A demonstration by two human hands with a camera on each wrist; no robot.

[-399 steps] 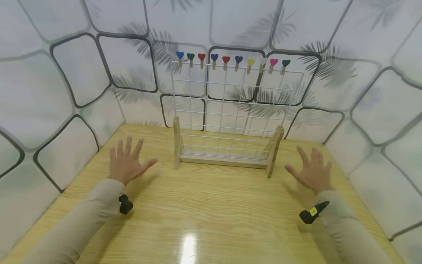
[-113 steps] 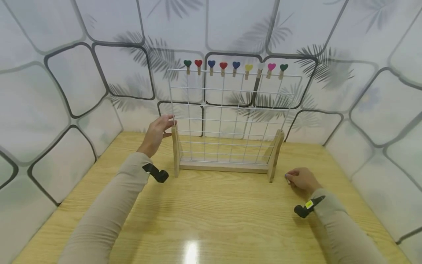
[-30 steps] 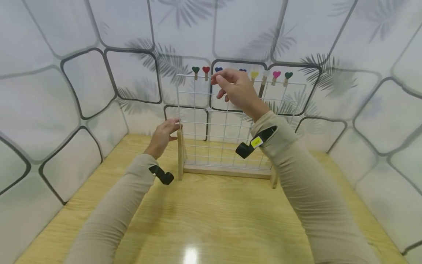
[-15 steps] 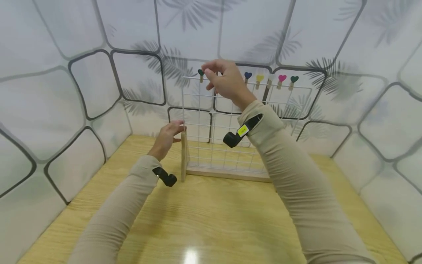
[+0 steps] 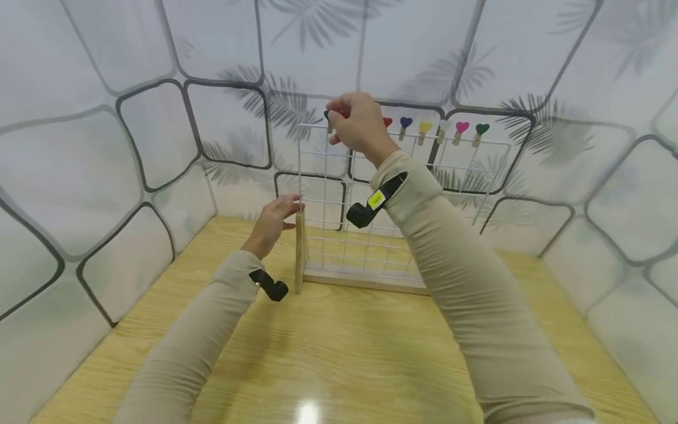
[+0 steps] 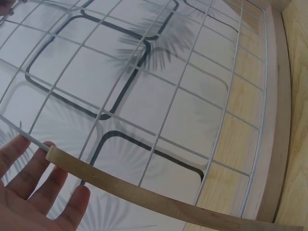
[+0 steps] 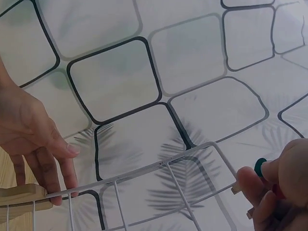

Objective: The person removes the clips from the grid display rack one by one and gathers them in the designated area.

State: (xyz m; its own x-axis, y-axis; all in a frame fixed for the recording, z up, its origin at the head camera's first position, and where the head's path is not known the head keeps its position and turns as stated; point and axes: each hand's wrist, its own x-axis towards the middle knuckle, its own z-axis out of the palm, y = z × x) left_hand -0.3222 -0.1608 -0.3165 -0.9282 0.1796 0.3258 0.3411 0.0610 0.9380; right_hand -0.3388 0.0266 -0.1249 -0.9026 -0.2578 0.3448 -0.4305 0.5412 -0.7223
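Note:
A white wire grid rack (image 5: pixel 371 277) with a wooden base and wooden side posts stands on the table, its top wire carrying a row of heart-topped clothespins. My right hand (image 5: pixel 360 123) is at the top left, thumb and fingers pinching the green-heart clothespin (image 7: pixel 260 167) at the row's left end. Part of a red heart (image 7: pixel 277 191) shows among those fingers, the clothespins behind being hidden. My left hand (image 5: pixel 270 221), fingers relaxed, touches the rack's left edge just above the wooden post (image 6: pixel 144 192).
To the right along the top wire sit red (image 5: pixel 388 122), blue (image 5: pixel 405 122), yellow (image 5: pixel 425 126), white, pink (image 5: pixel 462 126) and green (image 5: pixel 482 128) heart clothespins. A patterned wall covering (image 5: pixel 413 53) rises behind the rack and at both sides of the wooden table (image 5: pixel 318 353).
A blue-heart clothespin has left the row's left end; my right hand held a small piece low at the right. Since then that hand has moved up and left to the green-heart clothespin.

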